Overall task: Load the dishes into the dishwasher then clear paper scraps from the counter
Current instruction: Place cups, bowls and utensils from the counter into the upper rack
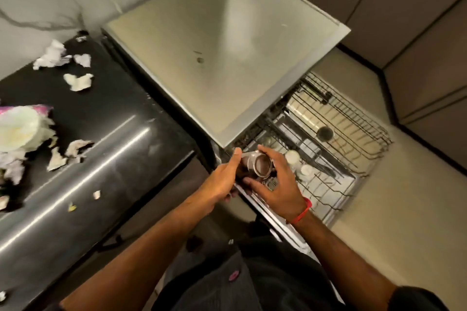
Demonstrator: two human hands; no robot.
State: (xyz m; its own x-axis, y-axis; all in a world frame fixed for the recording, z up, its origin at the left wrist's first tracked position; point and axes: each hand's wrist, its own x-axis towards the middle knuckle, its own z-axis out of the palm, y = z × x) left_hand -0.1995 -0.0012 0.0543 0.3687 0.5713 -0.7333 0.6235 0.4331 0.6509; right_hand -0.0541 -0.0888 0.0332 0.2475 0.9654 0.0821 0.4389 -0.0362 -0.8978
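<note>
Over the pulled-out rack [353, 149], I am holding a steel cup [260, 164] between both hands, just below the front corner of the grey box [227, 58] that is jutting out above the dishwasher. My left hand [223, 179] is cradling the cup's base with thumb up along its side, and my right hand [276, 184] is curling fingers over the rim, so both are gripping the one cup; its mouth is tilting toward me. To place it well, I am judging that I should turn the mouth downward and let the right hand alone carry it out over the wires, lowering it into a bare stretch of rack rather than onto the two pale round dishes [293, 156] sitting close by my fingers. A dark round item [325, 133] is standing farther back, well apart, so the middle of the rack is looking like the freest room. The box's corner is hanging just above my hands, so I am thinking any lift should stay low. At my left, the black counter [113, 149] is carrying the paper scraps [78, 81], not yet cleared, and its edge is running near my left forearm.
</note>
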